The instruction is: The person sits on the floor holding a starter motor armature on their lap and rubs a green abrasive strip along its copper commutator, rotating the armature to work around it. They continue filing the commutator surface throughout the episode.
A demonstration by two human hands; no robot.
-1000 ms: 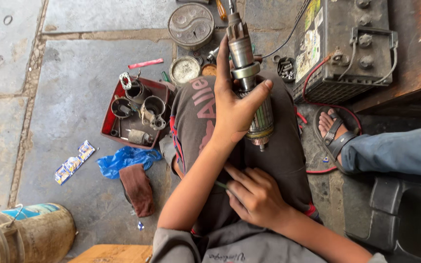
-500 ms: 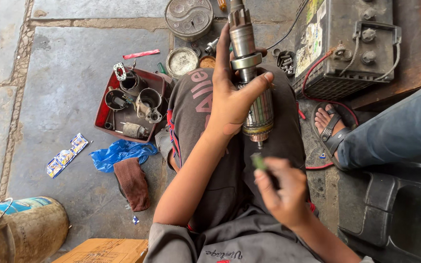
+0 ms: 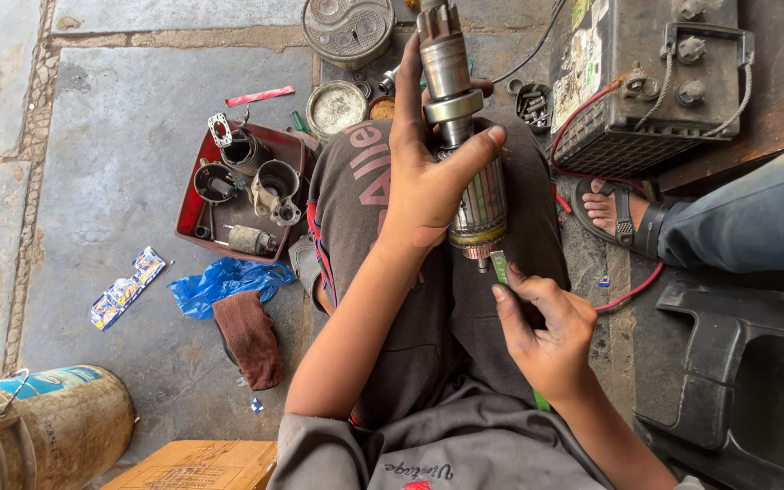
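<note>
My left hand (image 3: 428, 172) grips a starter motor armature (image 3: 465, 136) upright over my lap, thumb and fingers wrapped around its laminated core, the shaft and gear end pointing away from me. My right hand (image 3: 546, 331) holds a thin green-handled tool (image 3: 499, 266) with its tip up against the copper commutator end at the bottom of the armature. Both forearms cross over my dark trousers and grey shirt.
A red tray (image 3: 194, 204) of motor parts sits at left with a blue plastic bag (image 3: 224, 281) and brown rag (image 3: 249, 336) below it. A car battery (image 3: 646, 82) with red wire stands at upper right. Another person's sandalled foot (image 3: 614, 213) rests beside it. A tin can (image 3: 43, 426) is at bottom left.
My right hand rose from my lap with the green tool and brought its tip to the armature's lower end. The left hand kept its hold on the armature.
</note>
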